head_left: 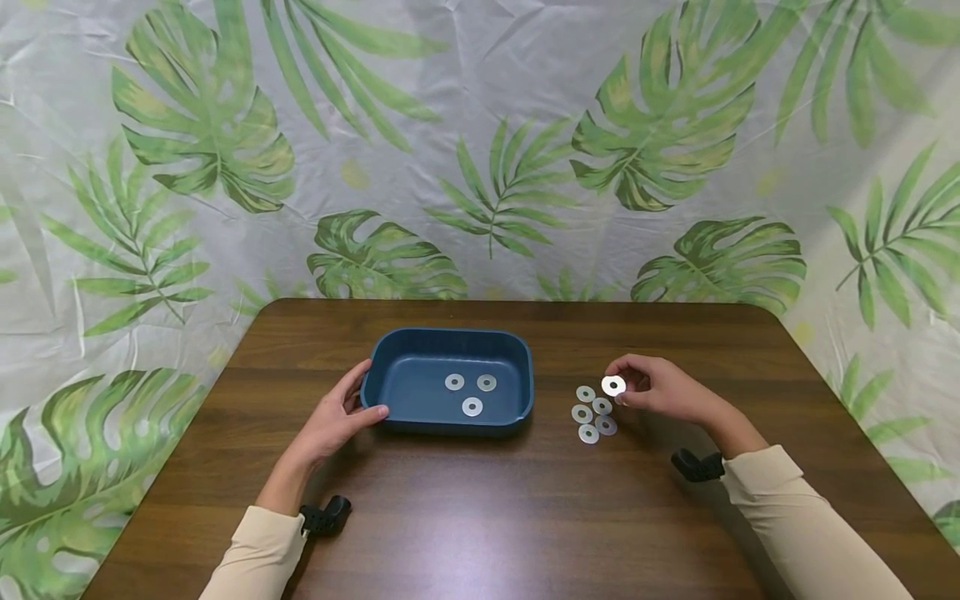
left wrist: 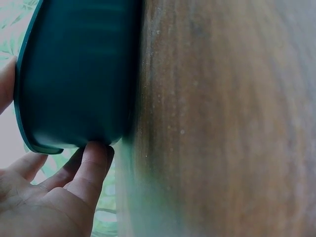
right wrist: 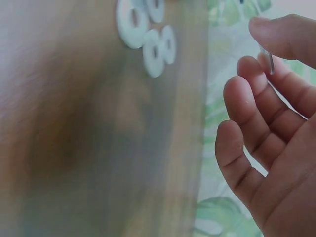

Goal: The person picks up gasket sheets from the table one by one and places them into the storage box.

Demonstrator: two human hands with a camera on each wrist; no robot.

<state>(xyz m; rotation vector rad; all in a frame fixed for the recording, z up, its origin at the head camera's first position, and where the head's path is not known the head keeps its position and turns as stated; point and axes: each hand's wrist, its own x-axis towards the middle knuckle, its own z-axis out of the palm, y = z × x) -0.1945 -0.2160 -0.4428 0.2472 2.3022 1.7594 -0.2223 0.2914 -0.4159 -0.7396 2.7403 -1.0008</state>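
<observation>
A blue rectangular plastic bin (head_left: 405, 392) sits left of centre on the table, with three flat metal washers (head_left: 472, 414) lying apart on its floor. My left hand (head_left: 326, 425) grips the bin's left end, thumb at the front corner of the rim and fingers against the side; in the left wrist view its fingertips touch the bin wall (left wrist: 79, 74). Between thumb and fingertips, my right hand (head_left: 671, 390) pinches one washer (head_left: 607, 386) above the table, seen edge-on as a thin washer (right wrist: 271, 63) in the right wrist view. Several more washers (head_left: 576, 414) lie clustered just left of that hand.
The dark wooden table (head_left: 465, 508) has rounded far corners. Behind it hangs a pale curtain (head_left: 517, 75) printed with green leaves. A black wrist strap (head_left: 324, 517) is on the left wrist, and another black strap (head_left: 697, 467) on the right.
</observation>
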